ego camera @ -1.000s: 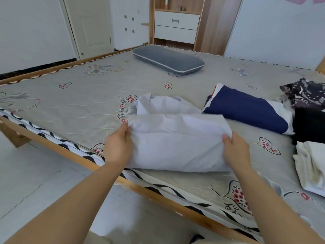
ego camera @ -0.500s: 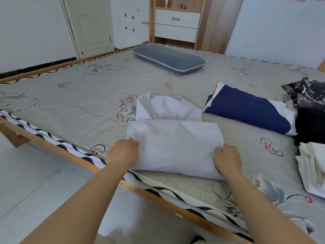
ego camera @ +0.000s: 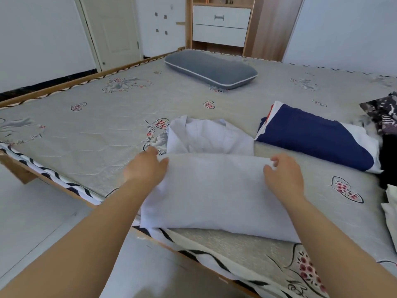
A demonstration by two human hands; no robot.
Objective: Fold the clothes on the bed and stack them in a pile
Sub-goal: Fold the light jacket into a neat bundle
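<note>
White garment folded on bed edge, between both hands' fingers.

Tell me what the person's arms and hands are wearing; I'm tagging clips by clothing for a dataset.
Nothing is worn that shows. The left hand and right hand are bare, without gloves, rings, watch or bracelets in view. Both forearms are uncovered as far as the frame's lower edge, with no sleeve or cuff showing. No markings are visible.

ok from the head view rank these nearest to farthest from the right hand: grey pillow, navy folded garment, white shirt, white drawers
From the right hand:
1. white shirt, under its fingers at the near bed edge
2. navy folded garment, just beyond, to the right
3. grey pillow, far across the mattress
4. white drawers, by the back wall
</note>
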